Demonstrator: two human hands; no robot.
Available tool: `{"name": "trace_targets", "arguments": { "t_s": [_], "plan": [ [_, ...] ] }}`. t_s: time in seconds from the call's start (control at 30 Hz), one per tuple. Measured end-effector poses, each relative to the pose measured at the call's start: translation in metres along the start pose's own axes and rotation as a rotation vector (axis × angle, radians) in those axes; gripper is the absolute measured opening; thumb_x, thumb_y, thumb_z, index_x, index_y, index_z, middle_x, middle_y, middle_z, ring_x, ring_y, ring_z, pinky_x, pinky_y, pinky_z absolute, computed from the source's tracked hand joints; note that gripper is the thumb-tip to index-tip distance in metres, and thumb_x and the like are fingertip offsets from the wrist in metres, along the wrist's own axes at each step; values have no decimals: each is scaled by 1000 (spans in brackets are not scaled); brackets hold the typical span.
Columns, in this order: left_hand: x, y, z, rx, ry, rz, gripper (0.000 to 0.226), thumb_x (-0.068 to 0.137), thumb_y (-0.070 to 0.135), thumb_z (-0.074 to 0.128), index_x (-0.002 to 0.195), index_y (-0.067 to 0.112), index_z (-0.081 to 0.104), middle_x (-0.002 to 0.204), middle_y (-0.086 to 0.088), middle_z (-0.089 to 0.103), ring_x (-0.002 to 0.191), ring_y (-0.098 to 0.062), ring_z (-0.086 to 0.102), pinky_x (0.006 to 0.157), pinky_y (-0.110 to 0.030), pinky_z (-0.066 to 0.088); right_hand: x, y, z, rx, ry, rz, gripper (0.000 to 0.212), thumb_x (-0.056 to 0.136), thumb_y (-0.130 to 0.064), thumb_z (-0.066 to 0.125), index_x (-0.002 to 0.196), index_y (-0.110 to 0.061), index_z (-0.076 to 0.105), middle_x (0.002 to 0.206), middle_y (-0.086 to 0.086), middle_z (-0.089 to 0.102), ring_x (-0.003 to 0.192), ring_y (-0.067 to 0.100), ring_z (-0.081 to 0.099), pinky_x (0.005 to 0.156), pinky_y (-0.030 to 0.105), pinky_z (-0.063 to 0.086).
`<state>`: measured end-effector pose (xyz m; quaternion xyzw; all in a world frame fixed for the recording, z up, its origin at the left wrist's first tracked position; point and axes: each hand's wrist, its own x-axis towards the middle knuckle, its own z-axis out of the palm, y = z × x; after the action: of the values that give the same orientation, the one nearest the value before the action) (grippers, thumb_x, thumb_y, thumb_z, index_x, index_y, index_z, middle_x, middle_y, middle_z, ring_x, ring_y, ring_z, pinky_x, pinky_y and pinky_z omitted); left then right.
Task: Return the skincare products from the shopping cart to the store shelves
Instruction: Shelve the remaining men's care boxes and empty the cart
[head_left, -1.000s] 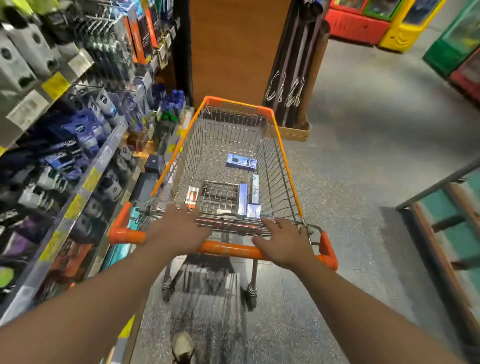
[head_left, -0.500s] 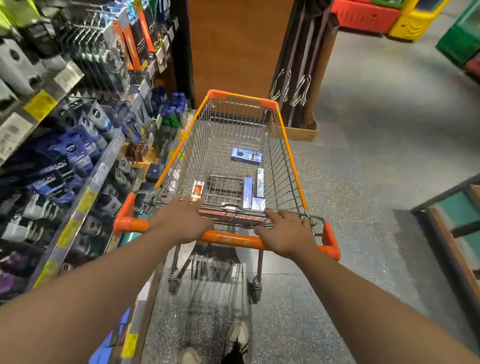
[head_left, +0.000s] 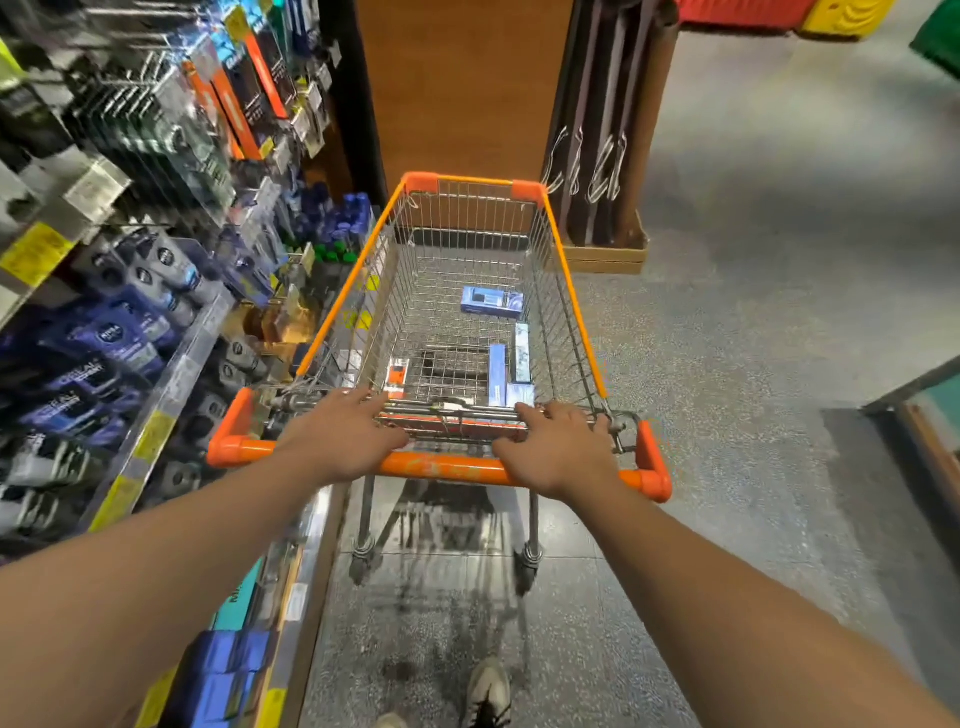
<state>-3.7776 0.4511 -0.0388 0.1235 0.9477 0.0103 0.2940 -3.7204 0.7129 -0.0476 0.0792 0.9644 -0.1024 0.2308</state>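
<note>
Both hands lie on the orange plastic handle bar (head_left: 441, 467) at frame centre: left hand (head_left: 343, 436) and right hand (head_left: 558, 449) with fingers extended forward over it. Beyond, the wire shopping cart (head_left: 563, 291) holds blue skincare boxes (head_left: 491, 302); stocked store shelves (head_left: 156, 374) fill the left.

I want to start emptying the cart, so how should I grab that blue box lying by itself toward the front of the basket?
Reach down from above and pinch the blue box across its two long edges. It lies flat on the basket floor, clear of the other boxes, long side crosswise, so only its top and edges are free.
</note>
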Motion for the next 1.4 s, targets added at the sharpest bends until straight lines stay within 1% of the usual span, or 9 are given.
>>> {"name": "trace_targets", "arguments": {
  "t_s": [0.17, 0.37, 0.5, 0.7, 0.8, 0.93, 1.07, 1.17, 1.4],
  "plan": [
    [-1, 3, 1, 10, 10, 3, 66, 95, 73, 23, 155, 47, 33, 172, 7, 1, 159, -27, -3, 126, -53, 10, 0, 1, -1, 17, -57, -20, 86, 90, -75, 31, 164, -34, 15, 171, 13, 12, 158, 36, 6, 121, 69, -6],
    [-15, 21, -10, -9, 8, -39, 44, 112, 37, 27, 155, 45, 35, 172, -8, -6, 159, -31, -3, 126, -46, -1, 4, 5, -5, 15, -171, -65, 90, 94, -80, 24, 165, -30, 2, 172, 19, -5, 157, 42, -9, 117, 71, -17],
    [-13, 17, -13, 5, -36, -55, 45, 112, 47, 22, 156, 47, 30, 172, -3, -3, 159, -30, -3, 126, -44, 1, 6, 5, -4, 41, -175, -80, 94, 92, -84, 22, 166, -30, 2, 172, 18, -4, 157, 42, -9, 116, 71, -19],
    [-2, 11, -12, -136, -4, -55, 76, 101, 71, 20, 163, 26, 22, 171, -2, 15, 158, -24, 10, 125, -41, 9, 9, 10, -3, 135, -136, -104, 99, 87, -90, 24, 165, -30, 14, 172, 17, 5, 159, 36, -6, 120, 62, -18],
    [19, 0, -18, -193, 88, -98, 117, 73, 97, -3, 153, 28, 45, 158, -4, 45, 147, -30, 34, 119, -50, 30, 22, 11, -2, 224, -67, -113, 86, 93, -81, 30, 160, -28, 32, 168, 9, 27, 158, 28, 12, 125, 59, -8],
    [53, -5, -36, -180, 111, -157, 86, 89, 86, 13, 148, 36, 49, 150, -2, 55, 139, -31, 45, 108, -49, 40, 48, 6, -11, 388, -7, -38, 64, 100, -64, 46, 151, -25, 48, 154, 4, 49, 145, 24, 38, 126, 51, 13],
    [102, -15, -57, -327, 87, -100, 85, 86, 87, 18, 141, 34, 56, 133, -9, 66, 123, -32, 58, 99, -43, 48, 86, 0, -17, 460, 31, 3, 51, 100, -53, 57, 143, -27, 57, 146, 5, 58, 138, 24, 48, 121, 50, 28],
    [134, -18, -69, -402, 19, -66, 71, 98, 73, 27, 146, 27, 53, 142, -10, 61, 130, -31, 54, 101, -39, 44, 118, -4, -21, 478, 42, 36, 46, 98, -45, 63, 139, -24, 62, 139, 3, 65, 129, 19, 58, 110, 35, 41],
    [190, -7, -70, -437, -92, -53, 63, 99, 67, 39, 145, 27, 53, 146, -10, 58, 131, -31, 54, 103, -36, 43, 181, -5, -10, 501, -149, 137, 53, 98, -48, 61, 143, -20, 57, 138, 7, 64, 125, 20, 60, 93, 27, 44]
  ]
}}
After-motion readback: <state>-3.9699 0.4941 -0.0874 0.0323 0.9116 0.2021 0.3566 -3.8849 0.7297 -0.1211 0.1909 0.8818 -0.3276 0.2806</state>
